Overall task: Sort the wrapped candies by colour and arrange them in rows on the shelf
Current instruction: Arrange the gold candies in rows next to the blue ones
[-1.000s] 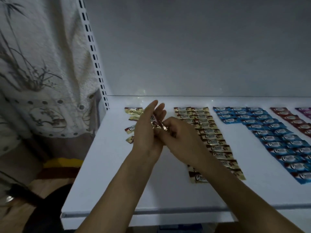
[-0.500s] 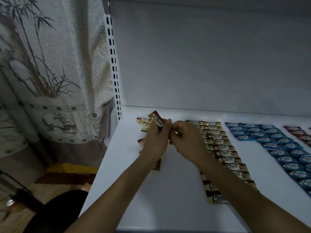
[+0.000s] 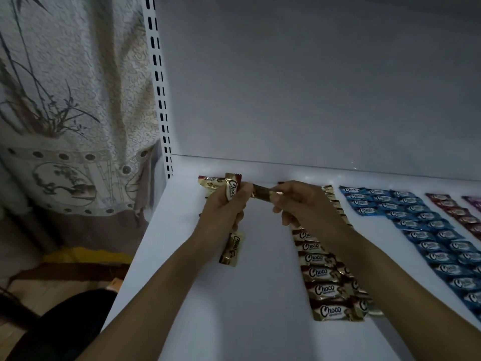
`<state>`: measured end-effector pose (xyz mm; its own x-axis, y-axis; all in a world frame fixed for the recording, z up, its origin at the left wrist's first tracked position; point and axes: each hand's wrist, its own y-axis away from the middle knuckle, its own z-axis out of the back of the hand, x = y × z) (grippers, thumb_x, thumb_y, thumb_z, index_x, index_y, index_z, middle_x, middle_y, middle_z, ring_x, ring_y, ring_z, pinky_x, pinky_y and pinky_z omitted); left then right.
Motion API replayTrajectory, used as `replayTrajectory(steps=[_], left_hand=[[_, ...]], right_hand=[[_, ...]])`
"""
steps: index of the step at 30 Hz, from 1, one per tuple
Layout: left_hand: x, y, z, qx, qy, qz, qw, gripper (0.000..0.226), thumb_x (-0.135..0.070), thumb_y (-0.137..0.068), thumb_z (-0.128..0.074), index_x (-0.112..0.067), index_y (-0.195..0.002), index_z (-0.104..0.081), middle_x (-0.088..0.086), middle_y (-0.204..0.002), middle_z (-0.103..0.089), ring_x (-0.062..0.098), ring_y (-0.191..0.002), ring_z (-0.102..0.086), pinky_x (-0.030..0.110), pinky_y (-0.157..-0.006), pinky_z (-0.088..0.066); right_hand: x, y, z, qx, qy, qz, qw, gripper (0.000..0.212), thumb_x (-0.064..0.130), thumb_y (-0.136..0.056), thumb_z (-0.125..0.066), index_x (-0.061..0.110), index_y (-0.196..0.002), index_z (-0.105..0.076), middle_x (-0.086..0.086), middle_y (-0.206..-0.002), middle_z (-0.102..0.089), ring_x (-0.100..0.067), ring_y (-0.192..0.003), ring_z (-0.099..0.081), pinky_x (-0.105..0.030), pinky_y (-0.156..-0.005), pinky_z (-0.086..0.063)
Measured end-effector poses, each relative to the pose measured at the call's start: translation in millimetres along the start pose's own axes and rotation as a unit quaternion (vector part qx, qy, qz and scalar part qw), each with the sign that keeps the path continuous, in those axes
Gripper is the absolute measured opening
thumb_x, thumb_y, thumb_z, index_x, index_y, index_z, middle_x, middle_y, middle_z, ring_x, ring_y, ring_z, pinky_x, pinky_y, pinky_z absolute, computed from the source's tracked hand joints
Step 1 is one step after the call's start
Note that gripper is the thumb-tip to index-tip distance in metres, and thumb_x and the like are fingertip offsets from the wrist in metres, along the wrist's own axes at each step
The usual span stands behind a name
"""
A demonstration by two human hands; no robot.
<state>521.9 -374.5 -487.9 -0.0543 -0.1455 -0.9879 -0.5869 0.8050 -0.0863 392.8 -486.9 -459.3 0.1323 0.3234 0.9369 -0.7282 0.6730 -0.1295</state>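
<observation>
My left hand (image 3: 225, 212) is closed around a bunch of gold-and-brown wrapped candies (image 3: 232, 188); one sticks up above the fingers and another hangs below the palm (image 3: 232, 248). My right hand (image 3: 299, 201) pinches the end of one gold candy (image 3: 261, 192) that bridges the two hands. Both hands hover over the white shelf (image 3: 255, 295). A double row of gold candies (image 3: 322, 277) runs toward me under my right forearm. A few more gold candies (image 3: 210, 179) lie at the back left, partly hidden by my left hand.
Blue candies (image 3: 426, 230) lie in rows on the right, then dark red ones (image 3: 458, 212) and purple ones (image 3: 473, 201) at the frame edge. A slotted upright (image 3: 158, 87) and a patterned curtain (image 3: 73, 100) stand left. The shelf's back wall (image 3: 299, 87) rises behind.
The view has moved closer and tilted up. My hands have drawn apart, with the right hand pulling one gold candy sideways out of the bunch in my left.
</observation>
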Motion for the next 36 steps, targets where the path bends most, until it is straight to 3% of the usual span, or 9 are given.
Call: replayTrajectory(steps=[4, 8, 13, 19, 24, 26, 30, 33, 36], left_hand=[[1, 0, 2, -0.004, 0.019, 0.038, 0.999, 0.029, -0.037, -0.094, -0.055, -0.010, -0.086, -0.064, -0.005, -0.057, -0.043, 0.008, -0.047, -0.032, 0.018, -0.042, -0.026], [-1, 1, 2, -0.010, 0.069, 0.050, 0.996, 0.026, -0.029, -0.093, -0.057, -0.010, -0.078, -0.066, -0.002, -0.066, -0.065, 0.008, -0.044, -0.037, 0.017, -0.038, -0.028], [-2, 2, 2, -0.024, 0.041, 0.035, 0.998, 0.018, -0.025, -0.095, -0.057, -0.013, -0.088, -0.068, -0.002, -0.075, -0.072, 0.009, -0.047, -0.038, 0.019, -0.044, -0.029], [0, 1, 2, -0.033, 0.085, 0.034, 0.995, 0.017, -0.025, -0.092, -0.060, -0.010, -0.084, -0.063, -0.003, -0.068, -0.062, 0.007, -0.048, -0.037, 0.018, -0.042, -0.028], [2, 1, 6, -0.015, 0.100, 0.029, 0.995, 0.033, -0.041, -0.075, -0.067, -0.011, -0.074, -0.052, 0.002, -0.055, -0.040, 0.010, -0.047, -0.033, 0.019, -0.040, -0.025], [4, 0, 6, 0.004, 0.099, 0.057, 0.993, 0.029, -0.036, -0.080, -0.065, -0.012, -0.071, -0.053, 0.001, -0.055, -0.041, 0.008, -0.044, -0.034, 0.016, -0.037, -0.025], [4, 3, 1, 0.051, 0.107, 0.075, 0.990, 0.027, -0.034, -0.086, -0.059, -0.011, -0.074, -0.054, 0.000, -0.055, -0.045, 0.007, -0.040, -0.034, 0.015, -0.035, -0.025], [4, 4, 0, 0.032, 0.065, 0.037, 0.997, 0.032, -0.041, -0.086, -0.056, -0.014, -0.069, -0.056, -0.001, -0.054, -0.047, 0.008, -0.043, -0.037, 0.016, -0.038, -0.029], [5, -1, 4, -0.076, 0.015, 0.012, 0.997, 0.037, -0.037, -0.096, -0.053, -0.018, -0.065, -0.058, -0.003, -0.051, -0.047, 0.008, -0.042, -0.040, 0.021, -0.046, -0.037]], right_hand=[[-13, 1, -3, -0.095, 0.153, 0.210, 0.961, 0.010, 0.016, -0.086, -0.068, 0.021, -0.093, -0.073, 0.009, -0.073, -0.066, -0.002, -0.063, -0.060, -0.014, -0.059, -0.047], [-24, 5, -9, -0.068, 0.223, 0.346, 0.909, 0.019, 0.011, -0.086, -0.063, 0.013, -0.103, -0.072, -0.001, -0.087, -0.068, -0.003, -0.079, -0.060, -0.009, -0.069, -0.046], [-12, 13, -13, -0.057, 0.018, 0.142, 0.988, 0.016, 0.011, -0.096, -0.047, 0.015, -0.104, -0.060, 0.001, -0.087, -0.069, -0.013, -0.073, -0.070, -0.024, -0.064, -0.055], [4, 12, -14, -0.045, -0.110, 0.031, 0.992, 0.006, 0.001, -0.091, -0.056, 0.004, -0.092, -0.062, -0.009, -0.081, -0.073, -0.019, -0.068, -0.071, -0.026, -0.062, -0.057], [5, 17, -12, 0.076, 0.061, 0.043, 0.994, 0.010, 0.011, -0.092, -0.059, 0.005, -0.093, -0.066, 0.000, -0.083, -0.073, -0.011, -0.073, -0.070, -0.025, -0.065, -0.056], [6, 15, -11, 0.027, 0.174, 0.180, 0.968, 0.014, 0.014, -0.093, -0.059, 0.015, -0.106, -0.064, 0.005, -0.096, -0.068, -0.004, -0.081, -0.066, -0.021, -0.066, -0.054], [-1, 10, -15, -0.045, 0.412, 0.427, 0.804, 0.021, 0.021, -0.089, -0.059, 0.019, -0.107, -0.070, -0.005, -0.112, -0.063, -0.019, -0.099, -0.057, -0.030, -0.076, -0.046], [-2, 11, -19, -0.106, 0.416, 0.452, 0.782, 0.013, 0.018, -0.088, -0.061, 0.014, -0.093, -0.072, -0.005, -0.098, -0.067, -0.021, -0.091, -0.057, -0.033, -0.076, -0.040], [-16, 2, -12, -0.150, 0.474, 0.377, 0.781, 0.003, 0.020, -0.084, -0.068, 0.018, -0.082, -0.070, 0.001, -0.080, -0.065, -0.017, -0.076, -0.057, -0.031, -0.073, -0.034]])
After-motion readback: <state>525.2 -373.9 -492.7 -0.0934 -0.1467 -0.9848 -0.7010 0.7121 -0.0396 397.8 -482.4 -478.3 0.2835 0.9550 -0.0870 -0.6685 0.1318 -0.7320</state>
